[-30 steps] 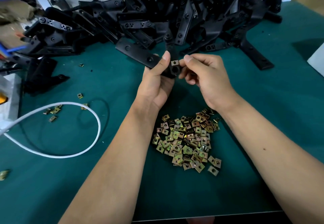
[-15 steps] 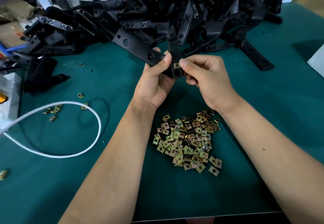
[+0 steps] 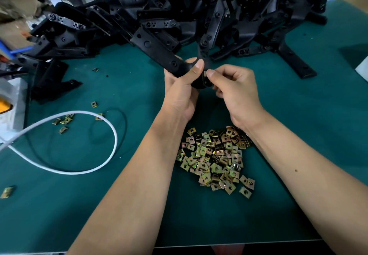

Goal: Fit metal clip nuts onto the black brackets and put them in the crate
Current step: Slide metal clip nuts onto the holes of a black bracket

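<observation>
My left hand (image 3: 182,91) grips a long black bracket (image 3: 157,52) that slants up to the left, thumb across its lower end. My right hand (image 3: 233,93) pinches a small brass-coloured clip nut (image 3: 205,73) against the bracket's lower tab, just right of my left thumb; only a sliver of the nut shows. A heap of loose clip nuts (image 3: 216,160) lies on the green mat below my wrists. No crate is in view.
A big tangled pile of black brackets (image 3: 199,13) fills the back of the green mat (image 3: 298,115). A white cable loop (image 3: 83,167) lies at left, with a few stray clip nuts (image 3: 63,121) around it. One bracket (image 3: 49,83) lies apart at left.
The bracket's upper end has lifted and tilted. The clip nut, fully visible between my fingertips a second ago, is now pushed mostly onto the tab; both hands stayed near the same spot.
</observation>
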Available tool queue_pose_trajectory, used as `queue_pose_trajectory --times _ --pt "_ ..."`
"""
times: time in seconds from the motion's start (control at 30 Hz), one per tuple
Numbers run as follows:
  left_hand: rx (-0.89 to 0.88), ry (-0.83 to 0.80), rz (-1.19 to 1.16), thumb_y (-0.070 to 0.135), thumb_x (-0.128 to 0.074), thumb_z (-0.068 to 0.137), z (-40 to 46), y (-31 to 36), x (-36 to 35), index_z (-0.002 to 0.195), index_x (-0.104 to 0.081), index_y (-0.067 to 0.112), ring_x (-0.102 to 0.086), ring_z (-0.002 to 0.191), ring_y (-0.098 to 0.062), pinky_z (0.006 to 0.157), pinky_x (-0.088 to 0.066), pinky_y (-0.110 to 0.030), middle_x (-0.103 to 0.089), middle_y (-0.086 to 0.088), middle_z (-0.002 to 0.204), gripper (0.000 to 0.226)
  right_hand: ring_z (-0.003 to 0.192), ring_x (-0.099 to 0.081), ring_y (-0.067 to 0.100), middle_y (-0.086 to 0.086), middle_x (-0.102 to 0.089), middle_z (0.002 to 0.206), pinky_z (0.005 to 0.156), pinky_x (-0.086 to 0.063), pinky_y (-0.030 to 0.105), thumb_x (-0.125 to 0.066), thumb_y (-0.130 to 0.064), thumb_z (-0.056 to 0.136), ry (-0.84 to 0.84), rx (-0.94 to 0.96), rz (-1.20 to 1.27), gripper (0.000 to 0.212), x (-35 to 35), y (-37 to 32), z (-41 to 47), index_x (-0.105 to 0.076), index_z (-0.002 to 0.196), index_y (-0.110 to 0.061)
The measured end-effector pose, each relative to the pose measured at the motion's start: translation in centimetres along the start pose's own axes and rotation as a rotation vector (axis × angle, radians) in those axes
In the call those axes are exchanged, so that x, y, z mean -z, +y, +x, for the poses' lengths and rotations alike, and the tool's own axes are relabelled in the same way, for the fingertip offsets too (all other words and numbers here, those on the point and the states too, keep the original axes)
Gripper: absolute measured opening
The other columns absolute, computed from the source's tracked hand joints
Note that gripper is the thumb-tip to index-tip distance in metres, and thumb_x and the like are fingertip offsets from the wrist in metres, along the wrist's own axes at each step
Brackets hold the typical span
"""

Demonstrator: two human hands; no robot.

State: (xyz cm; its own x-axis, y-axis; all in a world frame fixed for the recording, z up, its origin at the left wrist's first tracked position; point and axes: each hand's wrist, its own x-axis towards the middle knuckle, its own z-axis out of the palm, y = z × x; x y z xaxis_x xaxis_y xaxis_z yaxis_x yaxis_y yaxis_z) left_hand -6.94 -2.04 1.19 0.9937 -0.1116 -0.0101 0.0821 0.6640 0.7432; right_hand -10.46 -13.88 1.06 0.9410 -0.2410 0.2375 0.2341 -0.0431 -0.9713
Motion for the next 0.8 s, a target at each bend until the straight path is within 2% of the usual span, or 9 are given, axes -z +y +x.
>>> queue_pose_trajectory --times 0.1,0.23,0.3,0.37,0.47,0.5,0.57,0.67,0.8 --pt "-0.013 0.016 0.007 -0.010 -0.069 0.088 0.0 -0.1 -0.1 0.099 -0.051 0.018 -0.067 0.077 -0.016 0.071 -0.058 -0.035 -0.066 0.001 0.086 0.034 0.062 -0.052 0.005 -0.010 -0.059 0.058 0.060 -0.042 0.021 -0.072 -0.018 0.094 0.002 0.050 -0.089 0.023 0.2 0.0 0.0 -0.073 0.072 -0.010" --pt "0.032 0.002 -0.012 -0.008 -0.067 0.090 0.3 0.2 0.0 0.100 -0.052 0.013 -0.067 0.086 -0.024 0.079 -0.058 -0.041 -0.067 -0.005 0.089 0.028 0.062 -0.055 0.015 0.008 -0.062 0.062 0.057 -0.043 0.032 -0.064 -0.032 0.100 -0.064 0.043 -0.154 0.035 1.4 -0.6 0.7 -0.075 0.079 -0.006" --pt "0.051 0.006 -0.036 -0.006 -0.066 0.091 0.4 0.5 0.2 0.103 -0.053 0.011 -0.067 0.084 -0.023 0.079 -0.057 -0.039 -0.066 -0.006 0.090 0.025 0.062 -0.057 0.016 0.007 -0.066 0.065 0.055 -0.042 0.031 -0.056 -0.036 0.104 -0.089 -0.023 -0.147 0.039 1.6 -0.9 0.8 -0.076 0.080 -0.011" --pt "0.058 0.028 -0.091 -0.005 -0.064 0.092 0.7 1.1 0.6 0.116 -0.053 0.008 -0.068 0.082 -0.020 0.075 -0.058 -0.034 -0.066 -0.006 0.092 0.029 0.064 -0.061 0.011 0.002 -0.070 0.069 0.063 -0.045 0.033 -0.056 -0.035 0.105 -0.235 0.022 -0.344 0.038 2.0 -1.0 0.9 -0.078 0.079 -0.017" --pt "0.060 0.067 -0.171 -0.003 -0.064 0.090 1.1 1.9 1.4 0.128 -0.054 0.005 -0.069 0.089 -0.022 0.071 -0.059 -0.032 -0.068 -0.009 0.099 0.040 0.084 -0.069 0.004 -0.010 -0.075 0.084 0.087 -0.053 0.037 -0.075 -0.031 0.093 -0.656 0.130 -0.624 0.010 1.9 -1.8 0.3 -0.082 0.090 -0.025" --pt "0.063 0.068 -0.181 -0.003 -0.064 0.089 1.1 2.1 1.5 0.122 -0.059 0.002 -0.071 0.087 -0.022 0.070 -0.059 -0.032 -0.070 -0.009 0.097 0.033 0.092 -0.068 0.005 -0.014 -0.074 0.090 0.093 -0.051 0.037 -0.081 -0.032 0.088 -0.772 0.162 -0.663 0.007 1.7 -2.0 0.1 -0.082 0.094 -0.028" --pt "0.070 0.052 -0.210 -0.004 -0.063 0.090 1.0 2.3 1.7 0.094 -0.073 0.003 -0.074 0.079 -0.020 0.067 -0.059 -0.031 -0.075 -0.007 0.087 0.013 0.100 -0.062 0.003 -0.018 -0.068 0.094 0.103 -0.044 0.035 -0.086 -0.036 0.082 -0.905 0.171 -0.712 0.017 1.0 -2.2 -0.4 -0.080 0.098 -0.036" --pt "0.077 -0.017 -0.199 -0.001 -0.059 0.092 0.9 2.4 1.9 0.064 -0.078 0.014 -0.074 0.072 -0.014 0.063 -0.057 -0.028 -0.076 -0.002 0.077 0.037 0.102 -0.056 0.001 -0.018 -0.063 0.093 0.102 -0.039 0.028 -0.088 -0.034 0.079 -0.950 0.146 -0.712 0.014 0.5 -2.4 -0.7 -0.079 0.090 -0.037" --pt "0.072 -0.056 -0.155 0.001 -0.059 0.092 0.9 2.5 2.0 0.058 -0.075 0.017 -0.071 0.070 -0.010 0.064 -0.055 -0.027 -0.073 0.004 0.072 0.042 0.099 -0.060 0.004 -0.014 -0.067 0.093 0.093 -0.043 0.026 -0.085 -0.027 0.083 -0.966 0.111 -0.686 0.011 0.9 -2.5 -0.5 -0.075 0.083 -0.031"
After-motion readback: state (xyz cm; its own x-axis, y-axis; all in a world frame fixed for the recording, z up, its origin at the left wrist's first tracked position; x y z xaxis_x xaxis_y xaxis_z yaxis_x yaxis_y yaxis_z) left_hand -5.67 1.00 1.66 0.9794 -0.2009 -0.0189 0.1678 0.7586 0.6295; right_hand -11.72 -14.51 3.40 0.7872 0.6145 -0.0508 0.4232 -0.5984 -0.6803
